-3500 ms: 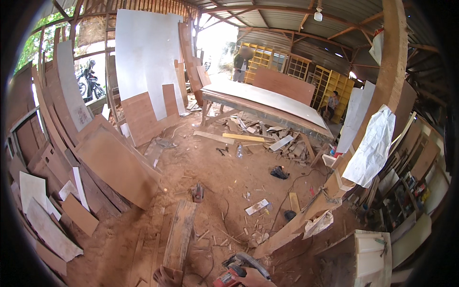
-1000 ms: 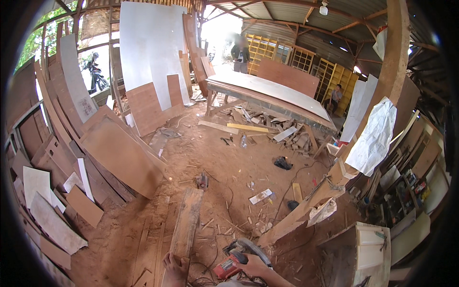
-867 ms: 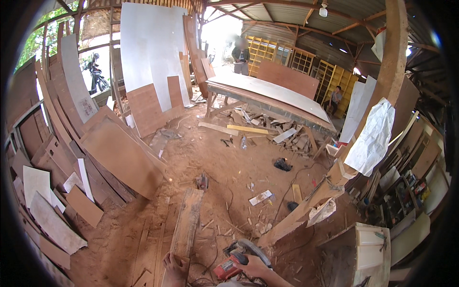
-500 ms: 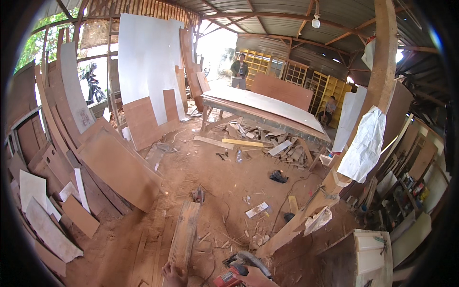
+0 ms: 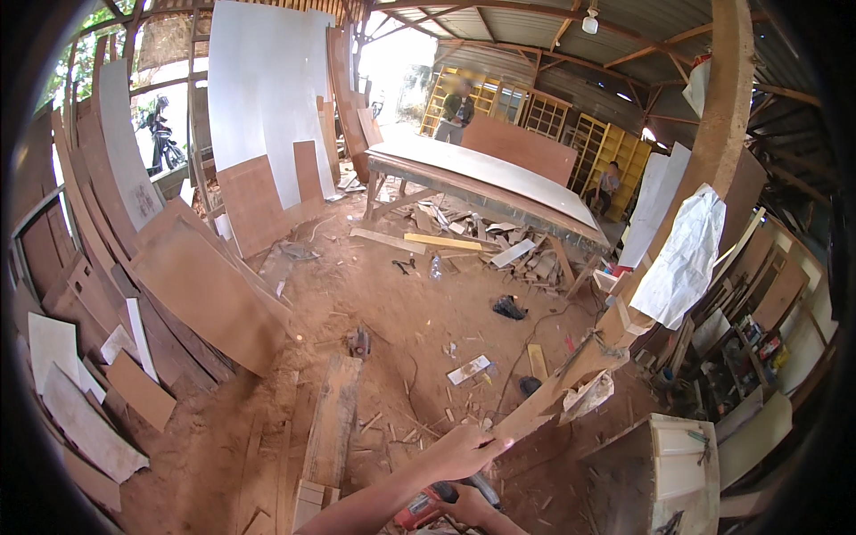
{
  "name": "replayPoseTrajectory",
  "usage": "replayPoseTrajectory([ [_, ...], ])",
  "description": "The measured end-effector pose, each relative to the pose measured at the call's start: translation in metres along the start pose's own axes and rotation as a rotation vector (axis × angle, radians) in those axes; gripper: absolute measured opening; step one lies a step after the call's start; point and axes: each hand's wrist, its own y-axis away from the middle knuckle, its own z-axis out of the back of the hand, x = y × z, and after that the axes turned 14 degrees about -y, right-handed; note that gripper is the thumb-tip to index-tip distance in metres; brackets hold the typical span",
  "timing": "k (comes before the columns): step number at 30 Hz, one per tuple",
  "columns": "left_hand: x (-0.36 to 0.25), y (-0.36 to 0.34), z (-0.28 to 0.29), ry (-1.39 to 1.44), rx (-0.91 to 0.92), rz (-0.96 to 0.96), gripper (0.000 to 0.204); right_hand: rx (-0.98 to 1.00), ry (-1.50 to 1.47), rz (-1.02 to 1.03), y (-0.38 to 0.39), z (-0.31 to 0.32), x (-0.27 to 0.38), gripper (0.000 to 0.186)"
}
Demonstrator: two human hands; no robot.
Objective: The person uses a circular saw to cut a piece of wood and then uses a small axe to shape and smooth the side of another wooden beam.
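Note:
My left hand reaches forward from the lower edge, and its fingers close around the lower end of a slanted wooden beam that rises to the right toward a post. Below it, my right hand grips a red power tool with a grey guard, low at the picture's bottom edge. Most of the tool is hidden by my hands and the frame edge. A thick plank lies on the sawdust floor just left of my left forearm.
Brown boards and white sheets lean along the left side. A long workbench with a pale top stands mid-back, offcuts piled under it. A white cabinet sits right; pale plastic sheeting hangs on the post. Two people are far back.
My left hand has come up into view and taken the beam's lower end. The right hand has stayed on the red tool. The view has shifted slightly.

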Motion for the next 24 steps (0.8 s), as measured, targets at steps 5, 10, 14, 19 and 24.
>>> replayPoseTrajectory([
  [5, -0.011, -0.005, 0.0, 0.059, 0.226, 0.003, 0.065, 0.049, -0.077, 0.077, -0.011, 0.002, -0.021, 0.066],
  [10, -0.028, 0.005, 0.008, 0.185, 0.117, 0.003, 0.076, 0.019, -0.094, 0.078, -0.013, 0.002, -0.028, 0.068],
  [14, -0.027, 0.006, 0.006, 0.271, 0.092, -0.042, 0.076, 0.09, -0.139, 0.088, -0.019, 0.002, -0.041, 0.068],
  [19, -0.018, 0.003, -0.006, 0.205, 0.159, 0.019, 0.072, 0.039, -0.118, 0.184, -0.025, -0.004, -0.061, 0.069],
  [24, 0.006, -0.005, -0.017, 0.104, 0.201, -0.014, 0.067, 0.068, -0.038, 0.209, -0.028, -0.002, -0.061, 0.07],
])
